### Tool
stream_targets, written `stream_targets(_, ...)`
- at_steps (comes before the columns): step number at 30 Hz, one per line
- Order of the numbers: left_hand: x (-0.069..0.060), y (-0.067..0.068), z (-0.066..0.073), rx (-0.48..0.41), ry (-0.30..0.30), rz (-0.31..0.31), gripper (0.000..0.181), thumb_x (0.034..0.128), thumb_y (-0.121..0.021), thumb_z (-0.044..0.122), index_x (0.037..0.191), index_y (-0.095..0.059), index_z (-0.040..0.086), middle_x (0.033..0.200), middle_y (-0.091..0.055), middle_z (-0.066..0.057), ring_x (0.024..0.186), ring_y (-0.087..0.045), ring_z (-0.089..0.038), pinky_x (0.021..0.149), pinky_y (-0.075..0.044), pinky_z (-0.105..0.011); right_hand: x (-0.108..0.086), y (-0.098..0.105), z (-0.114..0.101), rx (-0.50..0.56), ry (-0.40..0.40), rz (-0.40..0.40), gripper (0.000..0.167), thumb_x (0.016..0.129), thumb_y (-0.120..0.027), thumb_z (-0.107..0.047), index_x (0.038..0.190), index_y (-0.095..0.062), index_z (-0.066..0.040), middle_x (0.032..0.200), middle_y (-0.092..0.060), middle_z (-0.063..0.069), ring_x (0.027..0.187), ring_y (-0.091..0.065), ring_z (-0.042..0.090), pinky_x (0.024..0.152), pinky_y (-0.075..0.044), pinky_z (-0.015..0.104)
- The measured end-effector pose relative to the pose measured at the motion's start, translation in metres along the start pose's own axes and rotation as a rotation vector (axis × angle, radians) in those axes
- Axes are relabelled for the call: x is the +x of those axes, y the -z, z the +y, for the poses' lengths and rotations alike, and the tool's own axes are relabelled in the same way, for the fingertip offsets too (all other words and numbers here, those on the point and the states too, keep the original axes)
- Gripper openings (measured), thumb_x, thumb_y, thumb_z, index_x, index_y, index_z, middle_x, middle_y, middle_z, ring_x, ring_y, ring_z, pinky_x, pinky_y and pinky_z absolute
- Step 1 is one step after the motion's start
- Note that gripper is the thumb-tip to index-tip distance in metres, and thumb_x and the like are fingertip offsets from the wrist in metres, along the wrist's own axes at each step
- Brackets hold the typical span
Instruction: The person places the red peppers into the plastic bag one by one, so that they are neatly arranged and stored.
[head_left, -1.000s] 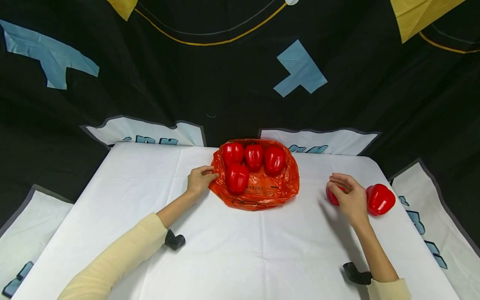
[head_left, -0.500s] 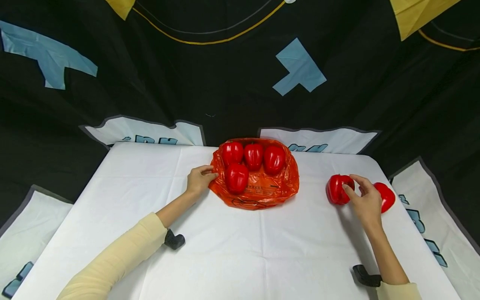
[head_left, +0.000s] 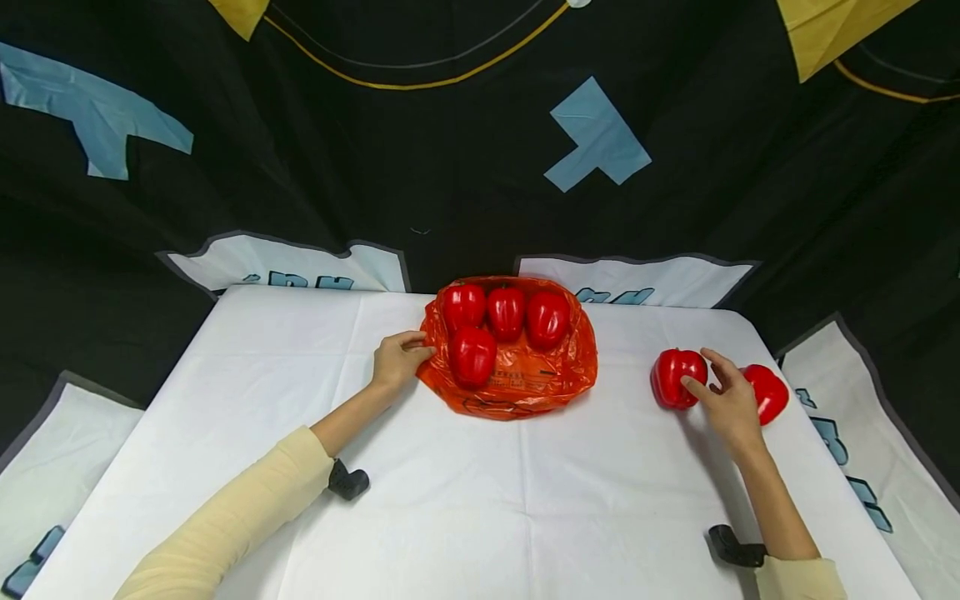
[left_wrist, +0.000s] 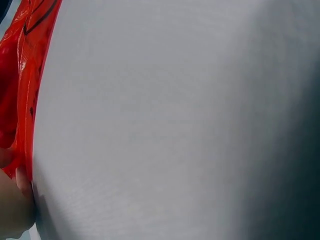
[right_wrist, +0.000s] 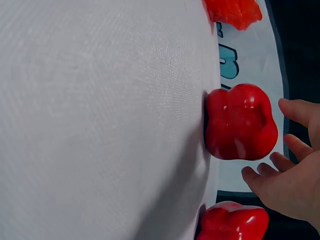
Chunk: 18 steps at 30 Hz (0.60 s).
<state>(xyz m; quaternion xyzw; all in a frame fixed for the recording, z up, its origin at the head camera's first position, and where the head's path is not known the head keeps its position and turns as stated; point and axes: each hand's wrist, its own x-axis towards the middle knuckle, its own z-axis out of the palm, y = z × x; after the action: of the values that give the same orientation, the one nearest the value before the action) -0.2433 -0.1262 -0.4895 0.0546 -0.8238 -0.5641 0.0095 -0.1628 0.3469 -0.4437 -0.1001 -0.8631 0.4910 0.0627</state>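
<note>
An orange-red plastic bag (head_left: 525, 392) lies spread on the table, mouth up, with several red bell peppers (head_left: 474, 357) inside. At its left rim my left hand (head_left: 397, 362) pinches the plastic between thumb and fingers; in the left wrist view the bag's edge (left_wrist: 30, 90) runs upward from the fingertips. To the right stands another red bell pepper (head_left: 677, 379). My right hand (head_left: 731, 404) hovers just beside it, thumb and fingers spread apart; the right wrist view has a gap between the fingers and this bell pepper (right_wrist: 241, 122).
One more red bell pepper (head_left: 767, 393) sits behind the right hand, near the right edge of the white-covered table (head_left: 450, 517). A black curtain (head_left: 337, 167) with coloured patches hangs behind the table. Black wrist mounts (head_left: 348, 480) are on both wrists.
My right hand has moved right, off the nearer bell pepper, uncovering it and partly covering the far-right one. In the last half second it barely moves. The left hand keeps its hold on the bag.
</note>
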Motion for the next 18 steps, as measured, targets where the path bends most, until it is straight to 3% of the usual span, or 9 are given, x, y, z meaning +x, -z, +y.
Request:
stream_targets(11, -0.0001, -0.0002, -0.0002, 0.008, 0.001, 0.002, 0.036, 0.0903, -0.073, 0.007, 0.124, -0.067, -0.005, 0.109, -0.070, -0.020, 0.104, -0.066, -0.030, 0.081, -0.054, -0.025, 0.0037, 0.0032, 0.0038, -0.016, -0.023, -0.060, 0.070, 0.100, -0.063, -0.020, 0.157, -0.026, -0.005, 0.159, -0.026, 0.023, 0.142, -0.028, 0.048, 0.100, -0.042, 0.047)
stream_targets(18, -0.0003, -0.0005, 0.0007, 0.019, -0.006, 0.006, 0.036, 0.0903, -0.073, 0.008, 0.123, -0.067, -0.005, 0.109, -0.070, -0.020, 0.104, -0.065, -0.031, 0.086, -0.054, -0.031, 0.0049, 0.0053, 0.0048, -0.051, -0.013, -0.075, 0.068, 0.100, -0.062, -0.019, 0.157, -0.028, -0.005, 0.156, -0.030, 0.026, 0.140, -0.029, 0.049, 0.098, -0.045, 0.053)
